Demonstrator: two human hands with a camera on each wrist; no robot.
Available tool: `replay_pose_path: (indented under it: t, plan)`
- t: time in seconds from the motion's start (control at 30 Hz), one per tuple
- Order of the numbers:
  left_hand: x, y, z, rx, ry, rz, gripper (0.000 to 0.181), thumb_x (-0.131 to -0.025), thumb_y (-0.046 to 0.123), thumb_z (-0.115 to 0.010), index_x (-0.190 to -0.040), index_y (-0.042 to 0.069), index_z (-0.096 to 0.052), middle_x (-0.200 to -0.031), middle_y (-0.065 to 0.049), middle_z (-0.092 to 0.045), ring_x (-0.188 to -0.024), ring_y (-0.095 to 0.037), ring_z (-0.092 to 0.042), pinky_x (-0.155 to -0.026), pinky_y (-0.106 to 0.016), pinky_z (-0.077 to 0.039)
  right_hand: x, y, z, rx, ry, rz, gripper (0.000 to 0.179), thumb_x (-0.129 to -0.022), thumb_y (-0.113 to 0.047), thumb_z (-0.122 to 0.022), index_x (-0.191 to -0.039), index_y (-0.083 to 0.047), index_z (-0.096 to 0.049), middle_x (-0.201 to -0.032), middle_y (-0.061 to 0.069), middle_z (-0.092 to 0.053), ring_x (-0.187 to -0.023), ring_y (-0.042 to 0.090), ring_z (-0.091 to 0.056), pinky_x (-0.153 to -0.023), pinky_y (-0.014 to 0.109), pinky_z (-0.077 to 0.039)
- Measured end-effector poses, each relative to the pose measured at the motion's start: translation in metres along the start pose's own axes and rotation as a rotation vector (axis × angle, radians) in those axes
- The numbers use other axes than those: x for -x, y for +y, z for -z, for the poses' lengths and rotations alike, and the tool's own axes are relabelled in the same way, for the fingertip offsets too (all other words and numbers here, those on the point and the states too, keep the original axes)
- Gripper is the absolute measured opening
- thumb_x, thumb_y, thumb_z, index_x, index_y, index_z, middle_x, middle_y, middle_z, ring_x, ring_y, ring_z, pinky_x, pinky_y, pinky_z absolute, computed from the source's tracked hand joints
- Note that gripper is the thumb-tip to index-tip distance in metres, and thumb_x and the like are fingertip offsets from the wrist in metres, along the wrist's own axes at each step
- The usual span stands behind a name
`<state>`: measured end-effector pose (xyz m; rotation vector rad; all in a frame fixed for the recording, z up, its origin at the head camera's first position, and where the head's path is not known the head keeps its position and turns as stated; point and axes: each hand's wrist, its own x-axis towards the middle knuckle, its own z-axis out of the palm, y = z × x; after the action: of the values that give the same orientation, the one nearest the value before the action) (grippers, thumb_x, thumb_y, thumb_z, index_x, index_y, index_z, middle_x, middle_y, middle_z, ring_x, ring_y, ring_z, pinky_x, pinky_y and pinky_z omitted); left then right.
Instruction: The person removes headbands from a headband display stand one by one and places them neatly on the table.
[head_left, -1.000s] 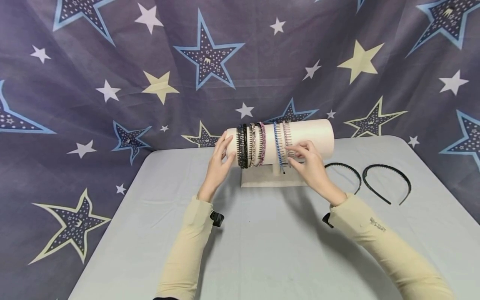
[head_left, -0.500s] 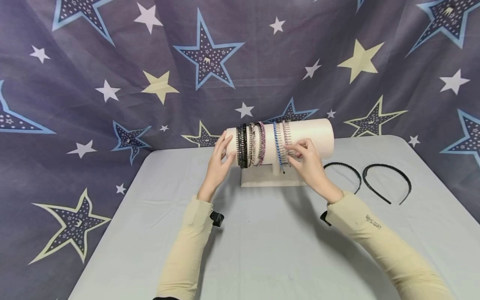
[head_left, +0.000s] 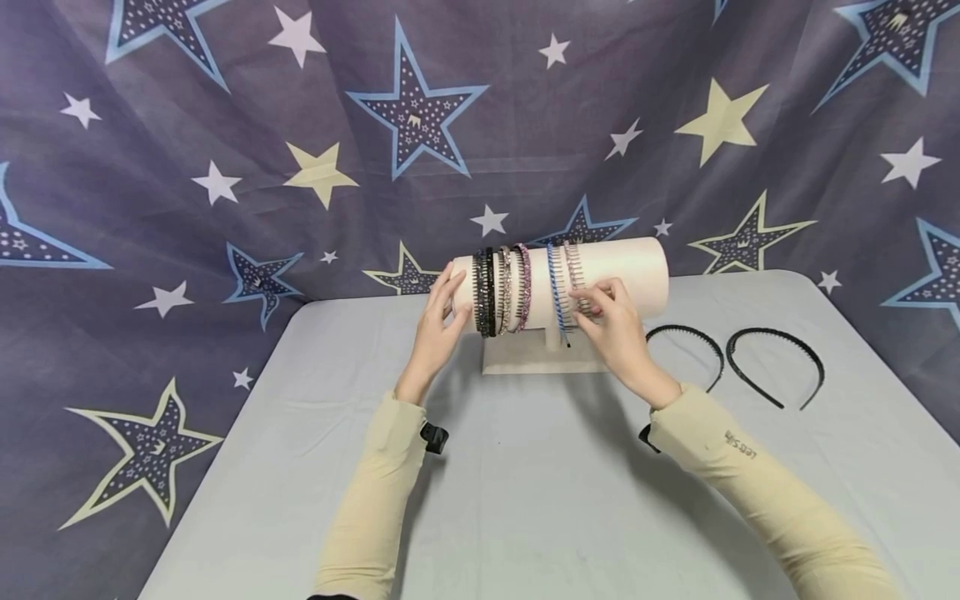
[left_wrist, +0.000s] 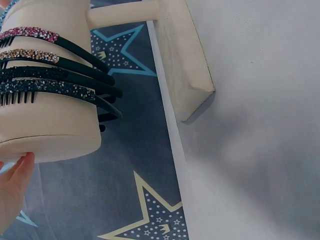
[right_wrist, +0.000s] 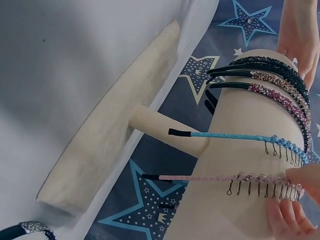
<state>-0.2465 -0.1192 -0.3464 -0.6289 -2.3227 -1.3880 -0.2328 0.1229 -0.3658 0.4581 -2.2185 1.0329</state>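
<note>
A cream roll-shaped headband stand carries several headbands around it. My right hand pinches the pink beaded headband near its toothed part, thumb on one side and fingers on the other. Just left of it is the blue headband, its black tip hanging free. Farther left sit a magenta glitter headband, a gold one and two black ones. My left hand rests against the roll's left end, its fingers mostly straight.
Two dark headbands lie on the pale table to the right, one nearer the stand and one farther out. The stand's flat base is under the roll. A star-patterned curtain hangs behind.
My right wrist and sleeve have shifted slightly left, and the pink headband leans a little more. My left hand stays against the roll's end.
</note>
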Motion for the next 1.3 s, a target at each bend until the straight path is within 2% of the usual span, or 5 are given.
replay_pose_path:
  t: [0.77,1.0,1.3]
  plan:
    - [0.000,0.001,0.000,0.019,0.002,-0.003,0.043,-0.088,0.001,-0.048,-0.130,-0.003,-0.038,-0.143,-0.017,-0.022,-0.127,-0.030,-0.030,-0.098,-0.042,-0.036,0.001,0.007,0.015,0.043,0.079,-0.027,0.025,-0.071,0.007,-0.066,-0.095,0.002,-0.063,-0.090,0.017,-0.047,-0.071,0.025,-0.053,-0.064,0.031,-0.049]
    - [-0.001,0.001,0.000,0.017,0.004,-0.006,0.043,-0.088,0.001,-0.049,-0.130,-0.003,-0.039,-0.143,-0.016,-0.023,-0.126,-0.030,-0.030,-0.098,-0.042,-0.036,0.000,0.014,0.022,0.047,0.111,-0.043,0.025,-0.070,0.008,-0.065,-0.095,0.002,-0.064,-0.089,0.017,-0.047,-0.071,0.024,-0.051,-0.064,0.033,-0.047]
    - [-0.001,0.001,0.000,0.020,0.004,0.000,0.043,-0.088,0.001,-0.049,-0.130,-0.004,-0.039,-0.143,-0.017,-0.023,-0.126,-0.031,-0.030,-0.098,-0.042,-0.037,0.001,0.018,0.030,0.064,0.126,-0.066,0.025,-0.070,0.007,-0.064,-0.094,0.001,-0.064,-0.091,0.017,-0.047,-0.071,0.024,-0.051,-0.062,0.029,-0.043]
